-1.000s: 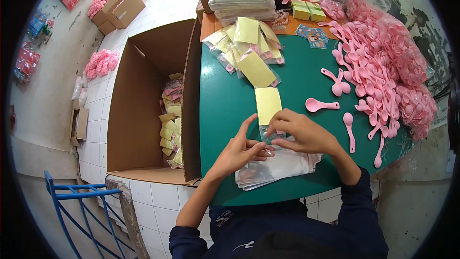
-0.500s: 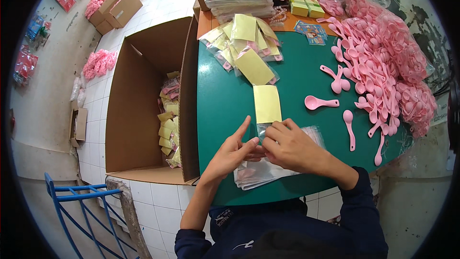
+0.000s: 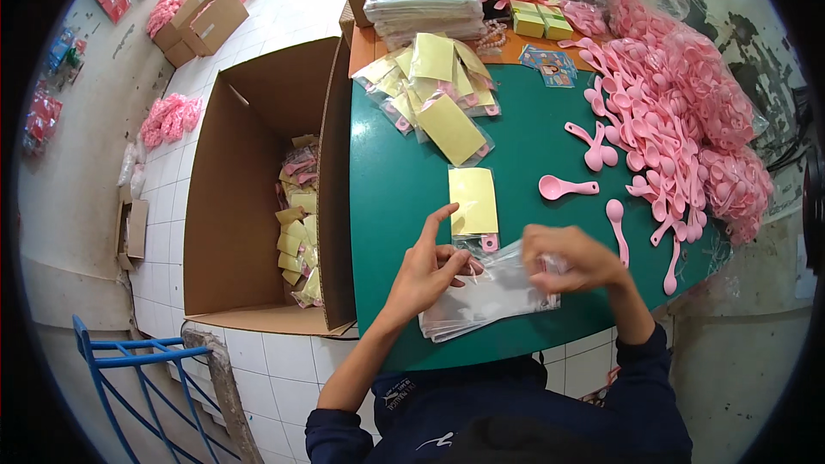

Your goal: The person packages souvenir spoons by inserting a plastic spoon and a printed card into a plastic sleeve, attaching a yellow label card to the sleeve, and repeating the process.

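A person in a dark blue top is standing at a green table (image 3: 404, 206), both forearms entering from the lower edge. The left hand (image 3: 430, 271) is resting with fingers spread and loosely curled, its fingertips touching the lower end of a clear packet with a yellow card (image 3: 473, 202) that is lying flat on the table just ahead of the hands; it is pressing rather than gripping. The right hand (image 3: 574, 259) is curling over the right end of a stack of clear plastic bags (image 3: 481, 301) lying at the near table edge; motion blur is hiding whether it is pinching a bag or merely touching it. A loose pink spoon (image 3: 563, 188) is lying just right of the yellow-card packet, apart from it. Further right, a large heap of pink spoons (image 3: 687, 112) is covering the table's right side. A pile of finished yellow-card packets (image 3: 434, 90) is lying at the far end. A large open cardboard box (image 3: 249, 198) is standing on the tiled floor against the table's left edge, holding more packets
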Available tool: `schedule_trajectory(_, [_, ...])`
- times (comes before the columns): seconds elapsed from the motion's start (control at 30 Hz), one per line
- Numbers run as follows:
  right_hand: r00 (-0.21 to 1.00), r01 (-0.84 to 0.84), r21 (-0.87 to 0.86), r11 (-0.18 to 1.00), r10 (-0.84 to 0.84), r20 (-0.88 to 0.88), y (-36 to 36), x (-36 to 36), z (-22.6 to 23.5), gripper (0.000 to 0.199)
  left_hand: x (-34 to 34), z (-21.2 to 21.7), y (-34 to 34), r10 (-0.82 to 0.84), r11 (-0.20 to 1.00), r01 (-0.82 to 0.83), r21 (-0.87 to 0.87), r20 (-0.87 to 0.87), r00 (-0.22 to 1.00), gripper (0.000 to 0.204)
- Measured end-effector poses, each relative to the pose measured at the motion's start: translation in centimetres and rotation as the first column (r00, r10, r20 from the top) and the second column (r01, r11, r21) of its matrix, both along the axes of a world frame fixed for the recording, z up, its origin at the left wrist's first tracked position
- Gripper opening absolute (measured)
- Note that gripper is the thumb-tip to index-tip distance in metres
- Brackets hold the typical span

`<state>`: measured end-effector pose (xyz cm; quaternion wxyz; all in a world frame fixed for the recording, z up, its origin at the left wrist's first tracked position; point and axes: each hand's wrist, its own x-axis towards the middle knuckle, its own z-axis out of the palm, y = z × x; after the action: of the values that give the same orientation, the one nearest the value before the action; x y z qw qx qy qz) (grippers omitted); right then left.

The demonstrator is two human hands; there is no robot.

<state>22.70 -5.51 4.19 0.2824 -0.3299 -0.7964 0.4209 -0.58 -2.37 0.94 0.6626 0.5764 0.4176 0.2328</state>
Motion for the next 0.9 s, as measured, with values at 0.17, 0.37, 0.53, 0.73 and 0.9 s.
schedule_trajectory(0.17, [0.756, 0.654, -0.150, 0.741, -0.644, 0.116, 1.6, 15.6, 2.1, 0.013, -0.3, 0.3, 0.2, -0.038, 0.991, 0.051, -0.126, 0.105, 0.994, 0.051])
schedule_trajectory(0.37, [0.530, 0.784, 0.234, 0.574, -0.817, 0.228, 1.1, 9.5, 3.5, 0.044, -0.6, 0.1, 0.4, -0.083, 0.964, 0.137, -0.227, 0.232, 0.969, 0.039])
schedule_trajectory(0.53, [0.858, 0.343, 0.312, 0.886, -0.431, 0.279, -0.7, -3.8, -0.4, 0.044, -1.1, 0.2, 1.0, 0.001, 0.955, 0.114, -0.274, 0.387, 0.922, 0.037])
schedule_trajectory(0.73, [0.884, 0.408, 0.282, 0.868, -0.453, 0.115, 0.9, -3.6, -2.9, 0.025, -2.2, -0.1, 1.4, -0.110, 0.952, 0.214, -0.217, 0.411, 0.905, 0.034])
schedule_trajectory(0.9, [0.903, 0.409, 0.265, 0.874, -0.429, 0.020, 0.8, -3.3, -2.7, 0.027, -2.6, 1.1, 1.0, -0.131, 0.941, 0.230, -0.248, 0.360, 0.924, 0.032])
